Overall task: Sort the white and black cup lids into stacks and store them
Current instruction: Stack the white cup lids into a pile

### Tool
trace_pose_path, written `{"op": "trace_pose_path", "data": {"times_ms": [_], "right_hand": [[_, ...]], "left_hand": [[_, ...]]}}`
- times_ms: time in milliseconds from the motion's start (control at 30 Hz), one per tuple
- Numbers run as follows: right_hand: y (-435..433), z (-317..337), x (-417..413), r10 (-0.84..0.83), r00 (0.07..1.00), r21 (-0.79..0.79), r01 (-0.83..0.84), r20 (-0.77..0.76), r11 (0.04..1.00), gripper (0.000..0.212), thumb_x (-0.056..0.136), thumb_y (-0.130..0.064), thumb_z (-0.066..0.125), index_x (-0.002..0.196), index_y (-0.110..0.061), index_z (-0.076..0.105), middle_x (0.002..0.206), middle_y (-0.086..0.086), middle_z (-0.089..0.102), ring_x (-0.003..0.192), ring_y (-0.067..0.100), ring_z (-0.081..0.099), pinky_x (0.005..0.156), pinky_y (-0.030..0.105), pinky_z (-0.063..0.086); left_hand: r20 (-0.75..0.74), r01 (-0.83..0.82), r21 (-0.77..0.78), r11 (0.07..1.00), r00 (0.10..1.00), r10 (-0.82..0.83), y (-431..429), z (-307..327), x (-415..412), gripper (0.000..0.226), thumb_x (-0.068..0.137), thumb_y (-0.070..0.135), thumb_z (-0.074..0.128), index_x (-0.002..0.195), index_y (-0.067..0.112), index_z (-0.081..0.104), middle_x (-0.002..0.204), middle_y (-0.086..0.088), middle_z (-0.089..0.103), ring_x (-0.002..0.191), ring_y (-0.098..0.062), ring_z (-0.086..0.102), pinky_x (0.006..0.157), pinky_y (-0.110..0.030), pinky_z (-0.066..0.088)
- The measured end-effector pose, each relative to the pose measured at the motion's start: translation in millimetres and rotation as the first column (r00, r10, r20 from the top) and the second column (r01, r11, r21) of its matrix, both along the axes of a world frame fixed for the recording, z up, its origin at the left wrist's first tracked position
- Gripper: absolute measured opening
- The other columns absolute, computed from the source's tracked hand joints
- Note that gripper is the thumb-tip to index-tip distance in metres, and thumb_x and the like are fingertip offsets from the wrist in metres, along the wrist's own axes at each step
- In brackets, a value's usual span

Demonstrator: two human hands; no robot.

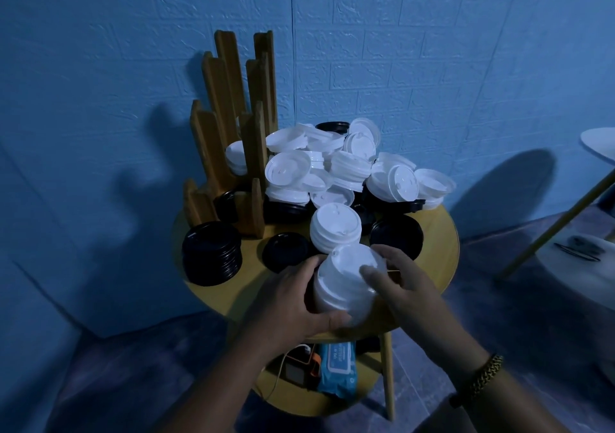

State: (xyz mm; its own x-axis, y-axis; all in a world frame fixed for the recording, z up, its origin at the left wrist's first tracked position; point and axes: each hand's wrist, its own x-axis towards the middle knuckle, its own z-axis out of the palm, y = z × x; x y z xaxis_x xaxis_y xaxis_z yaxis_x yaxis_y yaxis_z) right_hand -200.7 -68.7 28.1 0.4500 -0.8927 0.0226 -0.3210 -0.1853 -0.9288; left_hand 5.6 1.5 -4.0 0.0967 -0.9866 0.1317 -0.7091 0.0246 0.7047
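From the head camera: both hands are on the held stack of white lids (342,282), over the near edge of the round table (439,232). The left hand (293,302) wraps its left side and base, and the right hand (402,286) curls over its upper right. The stack's long axis tilts up and away. The wooden lid holder (229,126) stands well apart at the back left, so the left hand is nearer it. The lids look glossy, ribbed and snugly nested. A second white stack (334,229) stands just beyond.
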Motion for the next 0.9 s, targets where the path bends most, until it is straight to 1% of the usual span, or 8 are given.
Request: {"op": "trace_pose_path", "data": {"times_ms": [67,100,167,267,433,533,633,900], "right_hand": [[-3,-5,1,0.039,0.996,-0.071,-0.044,-0.076,0.997,0.087,0.064,-0.075,0.074,0.136,-0.039,0.043,0.128,-0.018,0.046,0.116,0.000,0.048,0.090,0.028,0.051],[-4,-7,1,0.041,0.994,-0.124,-0.053,-0.099,0.991,0.091,0.060,-0.074,0.077,0.136,-0.038,0.041,0.128,-0.019,0.044,0.116,-0.004,0.045,0.092,0.023,0.047],[-4,-9,3,0.012,0.994,-0.214,-0.036,-0.112,0.976,0.082,0.061,-0.067,0.077,0.129,-0.039,0.042,0.125,-0.020,0.043,0.113,-0.012,0.042,0.088,0.017,0.044],[-3,-11,2,0.036,0.999,-0.183,-0.039,-0.021,0.982,0.070,0.063,-0.069,0.080,0.120,-0.049,0.045,0.125,-0.020,0.047,0.110,-0.007,0.049,0.082,0.025,0.055],[-9,-8,2,0.179,0.959,-0.199,-0.224,-0.219,0.954,0.092,0.072,-0.054,0.081,0.147,-0.040,0.030,0.136,-0.022,0.034,0.124,0.003,0.038,0.102,0.030,0.045],[-13,-4,5,0.236,0.932,-0.191,-0.293,-0.274,0.937,0.098,0.064,-0.070,0.070,0.149,-0.044,0.030,0.139,-0.022,0.028,0.129,0.005,0.032,0.106,0.030,0.043],[-12,-6,10,0.226,0.937,-0.240,-0.292,-0.266,0.926,0.090,0.067,-0.080,0.059,0.146,-0.040,0.041,0.144,-0.025,0.029,0.134,0.002,0.031,0.109,0.037,0.041],[-15,-8,10,0.236,0.941,-0.273,-0.299,-0.241,0.914,0.084,0.074,-0.078,0.058,0.145,-0.037,0.043,0.141,-0.037,0.032,0.131,-0.007,0.035,0.107,0.038,0.044]], "left_hand": [[0.000,-0.005,-0.002,1.000,1.000,0.005,-1,0,0,0.091,0.061,0.078,0.071,0.141,0.055,0.034,0.134,0.022,0.050,0.122,-0.003,0.049,0.097,-0.040,0.051],[-0.002,-0.003,-0.004,1.000,1.000,0.003,-1,0,0,0.091,0.060,0.077,0.071,0.141,0.055,0.034,0.134,0.023,0.050,0.122,-0.002,0.048,0.097,-0.040,0.050],[-0.005,0.003,-0.007,1.000,1.000,-0.003,-1,0,0,0.089,0.061,0.076,0.071,0.140,0.055,0.035,0.134,0.024,0.050,0.122,-0.001,0.048,0.097,-0.038,0.050],[-0.007,-0.007,-0.005,1.000,1.000,0.007,-1,-1,0,0.090,0.062,0.075,0.074,0.141,0.055,0.034,0.135,0.022,0.049,0.123,-0.002,0.048,0.099,-0.040,0.050],[0.002,-0.012,0.011,1.000,1.000,0.012,-3,-4,1,0.100,0.061,0.084,0.072,0.145,0.056,0.026,0.141,0.019,0.045,0.130,-0.007,0.044,0.103,-0.043,0.049],[-0.012,-0.008,0.019,1.000,1.000,0.008,-2,-3,1,0.109,0.054,0.087,0.072,0.146,0.058,0.021,0.143,0.017,0.044,0.132,-0.009,0.043,0.102,-0.044,0.049],[-0.008,-0.012,0.029,1.000,1.000,0.012,-2,-1,0,0.104,0.057,0.075,0.076,0.144,0.060,0.022,0.140,0.016,0.045,0.129,-0.010,0.044,0.100,-0.044,0.050],[0.027,-0.010,0.023,1.000,1.000,0.010,-1,-1,0,0.096,0.067,0.063,0.080,0.144,0.060,0.022,0.137,0.017,0.046,0.125,-0.008,0.045,0.098,-0.040,0.050]]}}
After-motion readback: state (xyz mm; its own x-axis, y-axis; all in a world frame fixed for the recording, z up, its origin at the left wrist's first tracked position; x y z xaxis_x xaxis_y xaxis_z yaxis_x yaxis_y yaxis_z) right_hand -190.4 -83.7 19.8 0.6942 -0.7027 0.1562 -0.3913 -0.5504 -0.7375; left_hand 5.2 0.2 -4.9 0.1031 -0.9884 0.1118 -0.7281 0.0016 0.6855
